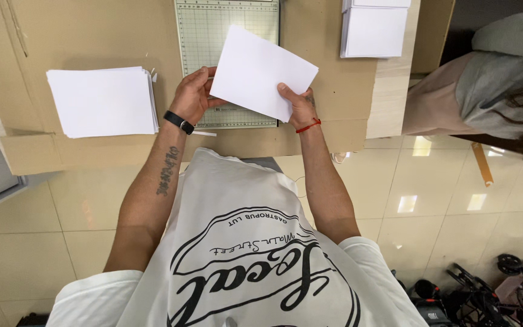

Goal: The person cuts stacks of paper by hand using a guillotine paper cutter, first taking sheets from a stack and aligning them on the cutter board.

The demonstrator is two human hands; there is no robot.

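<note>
Both my hands hold a white sheet of paper [261,71] just above a green gridded cutting mat [213,30] on the cardboard-covered table. My left hand [192,97], with a black wristband, pinches the sheet's left edge. My right hand [299,108], with a red cord at the wrist, grips its lower right corner. The sheet is tilted, and it hides part of the mat.
A stack of white paper [101,102] lies to the left on the cardboard [92,30]. Another white stack [373,30] sits at the back right. A person in grey [503,79] stands beyond the table's right end. Black equipment [485,290] is on the tiled floor.
</note>
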